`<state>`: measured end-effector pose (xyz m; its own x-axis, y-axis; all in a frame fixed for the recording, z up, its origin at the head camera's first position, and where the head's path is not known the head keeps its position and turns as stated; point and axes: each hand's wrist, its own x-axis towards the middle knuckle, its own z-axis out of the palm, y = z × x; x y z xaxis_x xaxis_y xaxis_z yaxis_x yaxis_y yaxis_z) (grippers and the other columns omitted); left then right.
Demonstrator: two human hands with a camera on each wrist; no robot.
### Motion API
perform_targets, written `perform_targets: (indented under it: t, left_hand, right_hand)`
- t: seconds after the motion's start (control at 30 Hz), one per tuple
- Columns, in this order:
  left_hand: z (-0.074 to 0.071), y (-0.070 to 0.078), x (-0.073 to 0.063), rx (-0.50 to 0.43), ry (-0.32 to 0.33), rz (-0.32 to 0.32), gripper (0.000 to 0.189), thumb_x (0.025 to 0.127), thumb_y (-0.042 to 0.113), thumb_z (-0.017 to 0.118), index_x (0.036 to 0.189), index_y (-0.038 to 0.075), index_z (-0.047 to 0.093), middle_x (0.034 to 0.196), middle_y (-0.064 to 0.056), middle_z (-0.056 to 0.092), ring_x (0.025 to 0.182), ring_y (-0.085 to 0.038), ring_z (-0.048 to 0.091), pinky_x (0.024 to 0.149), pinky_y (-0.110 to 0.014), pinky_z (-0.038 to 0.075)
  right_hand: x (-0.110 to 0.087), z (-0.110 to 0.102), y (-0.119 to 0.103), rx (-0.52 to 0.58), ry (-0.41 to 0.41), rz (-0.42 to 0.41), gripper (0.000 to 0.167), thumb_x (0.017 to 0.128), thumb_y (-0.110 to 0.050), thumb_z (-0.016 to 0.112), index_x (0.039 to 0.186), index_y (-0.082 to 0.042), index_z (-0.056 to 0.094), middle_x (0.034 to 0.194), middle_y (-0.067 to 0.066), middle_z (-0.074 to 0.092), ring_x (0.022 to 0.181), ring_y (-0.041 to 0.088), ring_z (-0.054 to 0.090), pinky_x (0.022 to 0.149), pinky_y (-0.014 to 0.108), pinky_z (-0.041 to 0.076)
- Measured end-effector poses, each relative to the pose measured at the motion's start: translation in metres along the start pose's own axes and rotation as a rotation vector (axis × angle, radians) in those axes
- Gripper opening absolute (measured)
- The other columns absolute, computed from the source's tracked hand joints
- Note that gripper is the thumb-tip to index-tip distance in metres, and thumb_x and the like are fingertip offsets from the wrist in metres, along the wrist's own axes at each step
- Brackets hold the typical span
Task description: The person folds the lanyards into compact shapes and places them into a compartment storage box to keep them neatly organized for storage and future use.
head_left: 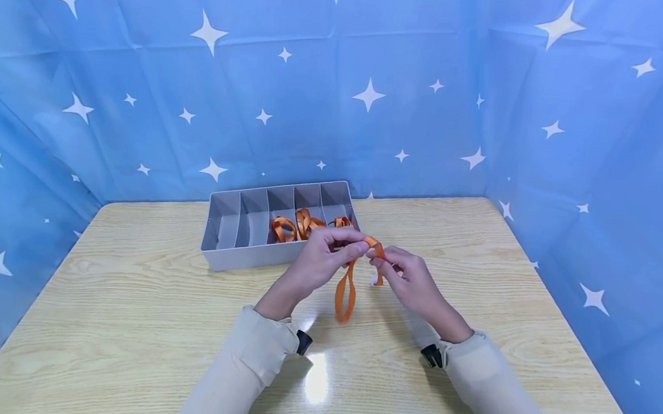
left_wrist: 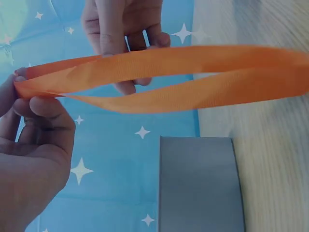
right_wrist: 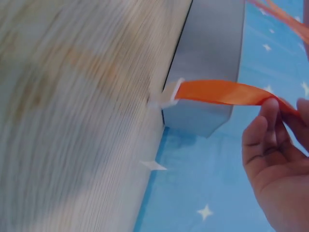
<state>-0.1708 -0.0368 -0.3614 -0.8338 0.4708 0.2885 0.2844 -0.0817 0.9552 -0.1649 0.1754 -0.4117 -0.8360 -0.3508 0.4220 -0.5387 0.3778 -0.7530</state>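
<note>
An orange ribbon (head_left: 339, 296) is stretched between the two hands, above the table in front of the grey box. My left hand (head_left: 318, 260) pinches it between thumb and fingers, and a long narrow loop hangs below that hand. In the left wrist view the ribbon (left_wrist: 193, 60) runs as two flat strands that meet at the fingertips. Just to the right, my right hand (head_left: 409, 281) pinches another stretch with thumb and fingertips. From there a short tail (right_wrist: 217, 92) hangs down, with a whitish tip (right_wrist: 166, 94) on its end.
Behind the hands stands a grey box (head_left: 263, 255) divided into several compartments. Coiled orange ribbons (head_left: 282, 229) lie in its middle and right compartments. A blue curtain (head_left: 293, 90) with white stars encloses the back and sides of the wooden table (head_left: 131, 321).
</note>
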Motion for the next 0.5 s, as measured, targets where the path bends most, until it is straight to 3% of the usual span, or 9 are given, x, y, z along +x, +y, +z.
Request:
perform_targets:
  t: [0.17, 0.33, 0.5]
  left_hand:
    - [0.001, 0.006, 0.000, -0.005, 0.051, 0.033, 0.019, 0.098, 0.006, 0.063, 0.108, -0.007, 0.071, 0.093, -0.005, 0.063, 0.073, -0.017, 0.049, 0.065, -0.026, 0.043]
    - [0.001, 0.012, 0.001, 0.000, 0.089, 0.057, 0.018, 0.098, 0.006, 0.063, 0.107, -0.006, 0.072, 0.091, -0.012, 0.063, 0.070, -0.017, 0.047, 0.062, -0.024, 0.041]
    - [0.002, 0.018, 0.001, 0.014, 0.132, 0.091, 0.017, 0.097, 0.005, 0.063, 0.107, -0.006, 0.072, 0.088, -0.013, 0.065, 0.074, -0.017, 0.054, 0.066, -0.026, 0.048]
  right_hand:
    - [0.001, 0.004, -0.001, -0.010, 0.010, -0.018, 0.017, 0.098, -0.002, 0.061, 0.107, 0.000, 0.074, 0.095, 0.011, 0.071, 0.076, 0.018, 0.061, 0.062, 0.028, 0.050]
    - [0.002, 0.011, 0.000, -0.010, 0.014, -0.032, 0.014, 0.094, 0.000, 0.064, 0.103, -0.001, 0.076, 0.090, 0.008, 0.070, 0.066, 0.013, 0.053, 0.055, 0.027, 0.045]
    - [0.002, 0.018, 0.000, -0.012, 0.030, -0.045, 0.014, 0.092, 0.003, 0.066, 0.103, 0.003, 0.075, 0.087, 0.011, 0.070, 0.064, 0.012, 0.050, 0.052, 0.027, 0.042]
